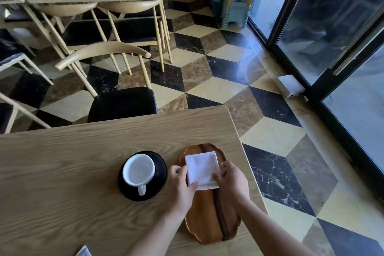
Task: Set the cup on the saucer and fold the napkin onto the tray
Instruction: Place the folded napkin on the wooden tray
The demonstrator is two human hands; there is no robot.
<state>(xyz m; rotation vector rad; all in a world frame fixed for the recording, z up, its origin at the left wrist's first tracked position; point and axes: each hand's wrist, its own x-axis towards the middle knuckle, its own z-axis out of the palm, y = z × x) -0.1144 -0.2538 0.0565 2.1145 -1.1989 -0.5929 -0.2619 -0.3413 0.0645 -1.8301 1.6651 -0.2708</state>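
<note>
- On the right end of the pale wood-grain table [62, 162], close to its edge, lies the brown oval wooden tray [209, 220] with a scalloped rim and a dark stripe down its length.
- Across the far half of that tray sits the folded white square napkin [202, 169], flat and fully on the wood.
- Your left hand [180, 185] grasps the napkin's left side: the thumb lies on top near the near-left corner, and the curled fingers [180, 169] press against the left edge.
- Your right hand [230, 181] grasps the opposite side: the thumb lies on the cloth by the near-right corner, with the fingers bent over the right edge.
- So the napkin sits between your two hands, pinched at both sides, its far edge free of any finger.
- Just left of the tray, the white ceramic cup [138, 170] stands upright on the black round saucer [160, 164], handle towards you.
- Neither hand touches cup or saucer.
</note>
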